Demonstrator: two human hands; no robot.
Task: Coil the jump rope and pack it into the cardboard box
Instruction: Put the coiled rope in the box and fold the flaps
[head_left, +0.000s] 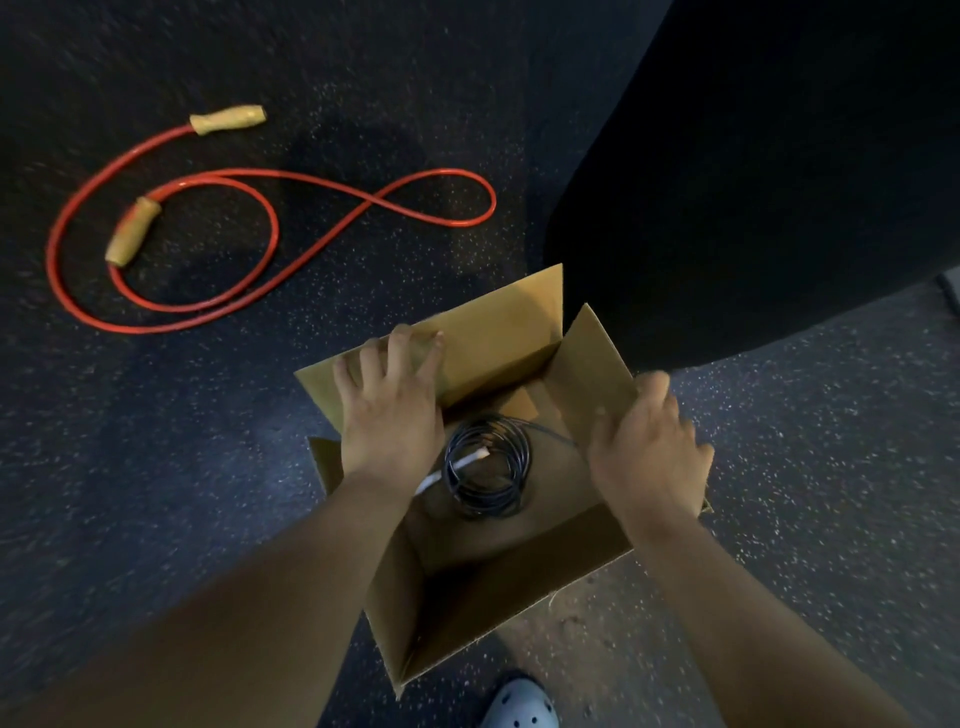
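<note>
— What do we have on the floor (156, 493)?
— Dark speckled rubber. Our cardboard box (498, 332) stands on it, open, under our fingers (400, 348).
— And beyond our fingertips?
— The red jump rope (270, 223), loosely looped, lies well apart from the box.

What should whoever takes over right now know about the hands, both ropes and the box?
Left hand: flat on the far flap of the open brown cardboard box.
Right hand: gripping the right flap's edge.
Done: a coiled black rope lies in the box.
Left: the red jump rope with tan wooden handles lies uncoiled on the dark speckled floor; it probably needs coiling and packing.
</note>
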